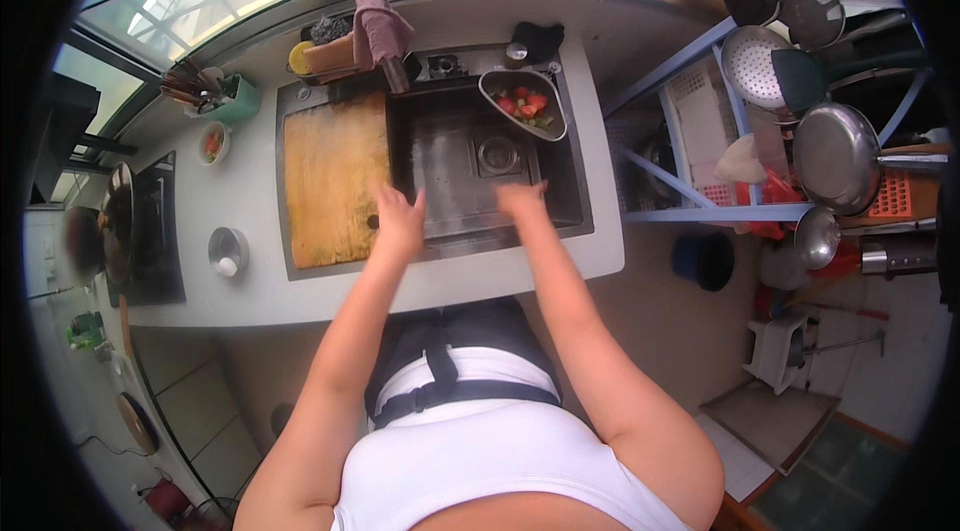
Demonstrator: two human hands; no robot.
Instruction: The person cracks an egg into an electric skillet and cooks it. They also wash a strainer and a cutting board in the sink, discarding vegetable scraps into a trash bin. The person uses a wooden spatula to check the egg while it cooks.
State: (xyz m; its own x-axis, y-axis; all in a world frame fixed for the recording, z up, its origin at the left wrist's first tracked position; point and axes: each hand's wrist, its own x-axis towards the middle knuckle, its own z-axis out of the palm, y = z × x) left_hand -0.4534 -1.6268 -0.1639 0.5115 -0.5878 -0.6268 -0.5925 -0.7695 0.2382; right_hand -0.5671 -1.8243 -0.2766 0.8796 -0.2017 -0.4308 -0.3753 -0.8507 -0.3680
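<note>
Both bare hands reached forward over the near rim of the dark rectangular steel sink [455, 231], which was set into a pale grey countertop [250, 196] running under a curved window. The left hand [400, 221] hovered at the seam where the sink basin met the worn yellow wooden cutting board [333, 181], its fingers spread wide and holding nothing; whether it touched the board's edge could not be told. The right hand [522, 199] hung over the basin's near right part, blurred, fingers loosely open and empty. Between the two hands the basin floor lay bare down to the round drain [497, 153], leaving open room in the middle of the sink. The cutting board filled the sink's left section from front rim to back. At the basin's far right corner a grey teardrop-shaped strainer basket [525, 103] rested on the rim, holding chopped red and green vegetable pieces. Behind the board stood a tan box with a dark scrubber [328, 41], and a pinkish cloth [378, 26] hung over the tap. On the counter to the left sat a small white bowl with orange pieces [212, 143], a small steel cup with a white egg-like object [227, 253], and a green holder of utensils [225, 96]. To the right, just beyond the counter's edge, a blue metal rack [690, 111] carried steel pans and a colander.
</note>
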